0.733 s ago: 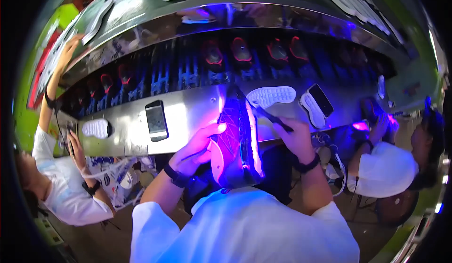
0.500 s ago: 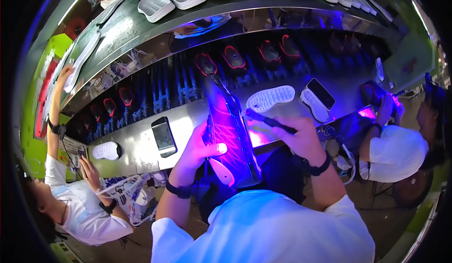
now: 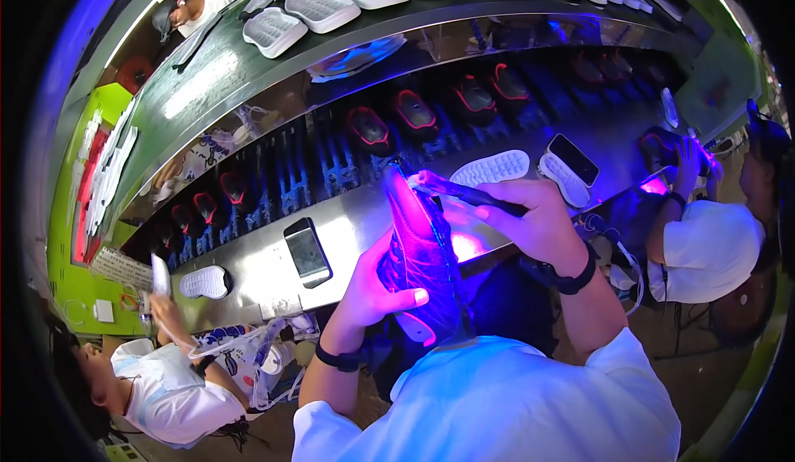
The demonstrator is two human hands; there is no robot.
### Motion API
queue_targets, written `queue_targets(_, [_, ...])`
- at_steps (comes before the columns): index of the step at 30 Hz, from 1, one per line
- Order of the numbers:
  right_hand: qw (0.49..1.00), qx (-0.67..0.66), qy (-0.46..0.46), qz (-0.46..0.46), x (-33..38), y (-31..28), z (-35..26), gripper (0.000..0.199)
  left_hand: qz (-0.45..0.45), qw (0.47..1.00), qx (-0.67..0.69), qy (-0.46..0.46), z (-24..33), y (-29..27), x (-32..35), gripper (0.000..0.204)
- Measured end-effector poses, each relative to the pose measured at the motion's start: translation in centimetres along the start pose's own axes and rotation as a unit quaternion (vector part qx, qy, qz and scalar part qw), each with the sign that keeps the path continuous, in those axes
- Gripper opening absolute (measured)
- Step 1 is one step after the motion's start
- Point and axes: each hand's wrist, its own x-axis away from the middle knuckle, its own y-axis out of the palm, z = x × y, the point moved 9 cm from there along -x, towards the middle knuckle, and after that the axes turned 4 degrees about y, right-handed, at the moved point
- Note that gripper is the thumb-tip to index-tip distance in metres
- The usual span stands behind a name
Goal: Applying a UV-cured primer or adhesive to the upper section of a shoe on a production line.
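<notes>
My left hand (image 3: 374, 291) grips a dark shoe upper (image 3: 418, 255) that glows purple under violet light, toe pointing away from me. My right hand (image 3: 534, 222) holds a thin dark brush-like tool (image 3: 464, 194) whose tip rests on the upper near its top edge. Both hands work just over the front edge of a shiny steel bench (image 3: 348, 230). A dark phone (image 3: 307, 252) lies flat on the bench to the left of the shoe.
White soles (image 3: 493, 166) lie on the bench, one carrying a second phone (image 3: 573, 159). A conveyor rack of dark shoes (image 3: 414, 113) runs behind; more white soles (image 3: 319, 7) sit on the upper shelf. Workers in white shirts sit at left (image 3: 157, 387) and right (image 3: 712, 238).
The view has tilted so the bench sits lower. My hands have kept the shoe upright while the tool has stayed on its top.
</notes>
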Motion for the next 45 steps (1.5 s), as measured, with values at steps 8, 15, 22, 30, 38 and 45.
queue_targets(8, [0.994, 0.077, -0.077, 0.01, 1.0, -1.4, 0.9, 0.034, 0.001, 1.0, 0.016, -0.013, -0.7, 0.4, -0.9, 0.093])
queue_targets(15, [0.994, 0.069, -0.088, 0.021, 1.9, -2.9, 2.0, 0.035, 0.01, 0.999, 0.011, -0.04, -1.6, 1.2, -2.4, 0.089])
queue_targets(22, [0.989, 0.102, -0.109, 0.027, 2.9, -5.2, 3.2, 0.033, -0.001, 0.998, 0.0, -0.07, -2.4, 2.8, -3.6, 0.089])
queue_targets(30, [0.997, 0.012, -0.019, 0.07, 0.9, -5.4, 4.6, 0.028, -0.007, 0.998, -0.018, -0.058, -2.9, 3.8, -4.0, 0.092])
queue_targets(38, [0.995, 0.082, -0.053, 0.027, 2.5, -5.3, 3.2, 0.028, -0.011, 0.998, 0.012, -0.057, -2.7, 2.6, -3.8, 0.088])
queue_targets(45, [0.994, 0.065, -0.085, 0.025, 1.1, -2.6, 2.9, 0.032, 0.003, 1.0, 0.03, -0.009, -2.3, 2.4, -2.5, 0.087])
